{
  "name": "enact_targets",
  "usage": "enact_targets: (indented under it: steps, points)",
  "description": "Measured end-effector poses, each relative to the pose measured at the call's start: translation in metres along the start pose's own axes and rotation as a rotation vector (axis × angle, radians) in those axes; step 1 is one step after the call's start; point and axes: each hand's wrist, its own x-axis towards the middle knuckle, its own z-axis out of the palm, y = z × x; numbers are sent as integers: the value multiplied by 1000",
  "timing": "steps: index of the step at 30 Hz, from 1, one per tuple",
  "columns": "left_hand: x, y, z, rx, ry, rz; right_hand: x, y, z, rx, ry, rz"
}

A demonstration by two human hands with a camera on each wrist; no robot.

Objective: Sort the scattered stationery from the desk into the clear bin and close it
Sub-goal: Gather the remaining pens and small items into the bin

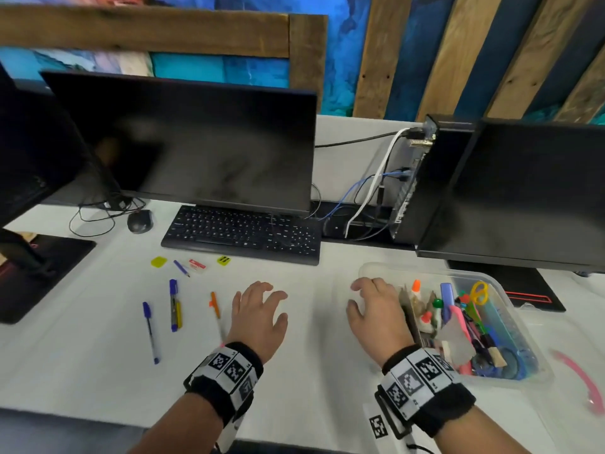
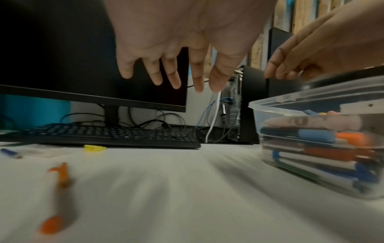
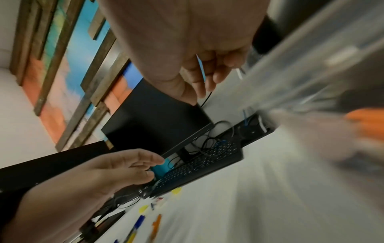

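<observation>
The clear bin [image 1: 510,291] stands lidless at the right of the white desk, packed with pens, glue, scissors and rulers. My right hand [image 1: 373,306] hovers just left of its rim, fingers loose, holding nothing. My left hand [image 1: 262,306] hangs spread above the desk middle, empty, right of an orange pen [image 1: 215,304]. Further left lie a blue-and-yellow marker [image 1: 174,304], a blue pen [image 1: 151,332], a short blue pencil [image 1: 181,268], a white eraser [image 1: 197,265] and two yellow pieces [image 1: 158,261]. In the left wrist view the bin [image 2: 290,105] is blurred.
A black keyboard [image 1: 242,234], a mouse [image 1: 140,221] and monitors [image 1: 196,142] line the back. A small computer with cables [image 1: 409,178] stands behind the bin. A pink curved object [image 1: 582,378] lies right of the bin. A black mat [image 1: 39,273] sits far left.
</observation>
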Motion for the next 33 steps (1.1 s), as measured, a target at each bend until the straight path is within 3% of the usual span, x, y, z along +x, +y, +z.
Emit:
enact_targets:
  steps: [8, 18, 24, 33]
  points:
    - [2, -98, -45, 101, -88, -263, 19, -80, 79, 62, -211, -107]
    - [-4, -187, -65, 69, -228, -536, 27, -128, 164, 18, -568, 23]
    - [-5, -220, -65, 87, -347, -621, 36, -152, 186, 26, -596, 105]
    - [12, -235, -70, 78, -391, -589, 51, -171, 204, -9, -630, 159]
